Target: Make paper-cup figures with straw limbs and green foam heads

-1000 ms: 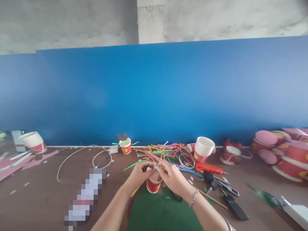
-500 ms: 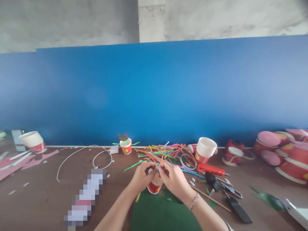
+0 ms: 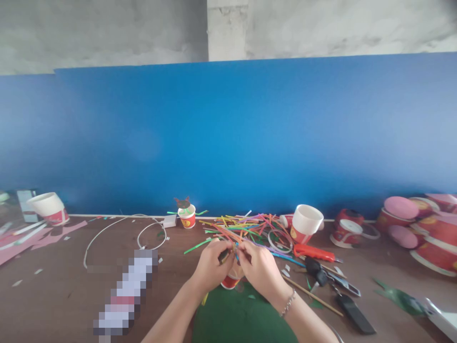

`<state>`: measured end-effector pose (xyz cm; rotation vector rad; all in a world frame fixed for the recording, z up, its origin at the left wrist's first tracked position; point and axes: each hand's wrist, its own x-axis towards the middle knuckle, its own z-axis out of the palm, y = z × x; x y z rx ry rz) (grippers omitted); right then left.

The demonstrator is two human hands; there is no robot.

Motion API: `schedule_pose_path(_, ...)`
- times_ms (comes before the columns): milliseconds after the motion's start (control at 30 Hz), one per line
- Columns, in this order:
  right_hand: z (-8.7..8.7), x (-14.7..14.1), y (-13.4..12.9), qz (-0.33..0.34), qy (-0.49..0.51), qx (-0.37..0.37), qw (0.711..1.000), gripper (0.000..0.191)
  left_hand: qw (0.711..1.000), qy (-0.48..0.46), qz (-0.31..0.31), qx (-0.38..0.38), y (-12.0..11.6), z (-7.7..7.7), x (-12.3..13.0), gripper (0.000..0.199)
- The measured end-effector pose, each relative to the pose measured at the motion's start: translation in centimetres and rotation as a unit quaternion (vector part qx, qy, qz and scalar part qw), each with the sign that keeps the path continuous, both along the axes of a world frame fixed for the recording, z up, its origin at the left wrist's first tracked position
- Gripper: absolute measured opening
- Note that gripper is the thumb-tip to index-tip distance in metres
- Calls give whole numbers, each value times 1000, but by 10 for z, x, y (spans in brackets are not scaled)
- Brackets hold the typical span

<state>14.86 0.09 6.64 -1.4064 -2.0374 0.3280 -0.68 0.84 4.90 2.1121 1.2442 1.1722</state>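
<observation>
My left hand [image 3: 214, 264] and my right hand [image 3: 257, 264] meet in front of me, fingertips pinched close together. Between them shows a tiny blue and yellow bit, too small to name; both hands are closed around it. Just below the fingers stands a red and white paper cup [image 3: 230, 283], its upper part mostly covered by the hands. The cup is at the edge of a dark green sheet [image 3: 246, 314]. Beyond my fingertips lies a loose heap of coloured strips [image 3: 246, 224].
A small decorated cup [image 3: 187, 220] stands at the back, near a white charger [image 3: 169, 221] with its cable. To the right are a larger paper cup [image 3: 306, 220], a red cutter [image 3: 316, 253], keys [image 3: 316, 270], a thin stick [image 3: 317, 297] and scissors [image 3: 424, 307]. A blurred-out object [image 3: 124, 295] lies left.
Both hands stay together over the cup, with only slight finger movement. A bit more blue shows between the fingertips. The view has shifted slightly.
</observation>
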Motion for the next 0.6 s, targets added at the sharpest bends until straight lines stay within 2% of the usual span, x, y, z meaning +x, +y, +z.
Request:
schedule_pose_path(100,4,1,-2,-21,-13,-29,999,25,998,49,12,47,-3,1,3,17)
schedule_pose_path(267,16,-2,-12,-91,-103,-64,988,24,986,117,19,120,-7,4,8,22)
schedule_pose_path(467,19,-6,-18,-136,-168,-66,974,23,984,103,40,141,-12,4,12,23)
schedule_pose_path(533,17,-2,-14,-113,-141,-68,981,34,991,65,40,113,-11,1,13,22)
schedule_pose_path(600,15,5,-7,-39,-62,-53,996,40,997,19,34,67,-9,-1,12,21)
